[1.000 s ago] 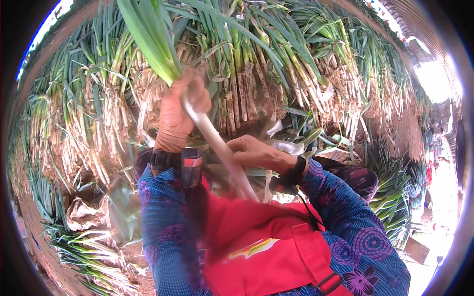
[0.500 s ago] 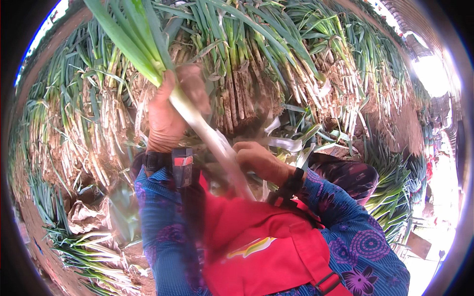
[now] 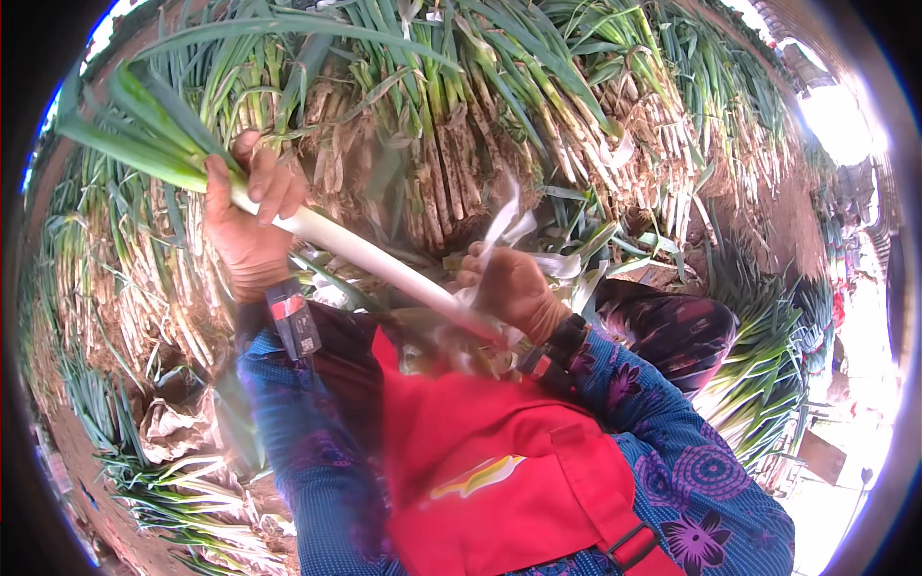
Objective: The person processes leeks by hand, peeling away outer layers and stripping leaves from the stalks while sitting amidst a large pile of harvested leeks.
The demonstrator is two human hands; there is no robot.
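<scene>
Hands are apart at the middle of the frame: the left hand (image 3: 254, 206) is wrapped round a leek (image 3: 375, 254) just below its leaves, and the right hand (image 3: 523, 293), near the stalk's lower end, is curled, fingertips pinched on a thin pale strip (image 3: 504, 216).

Heaped leeks (image 3: 456, 144) fill the upper half, with flat green leaves, straight dirt-streaked stems and tangled, hairy roots. At lower centre spreads a smooth red cloth apron (image 3: 509, 432), between blue sleeves (image 3: 687, 451) printed with purple flowers. The held leek slants from upper left to centre, its stalk white, slick and round, its leaves fanned. The strip is limp and papery.

Below everything lies brown, bare ground (image 3: 82, 456), showing at lower left; ridged sheeting (image 3: 834, 43) curves across the bright upper right.
</scene>
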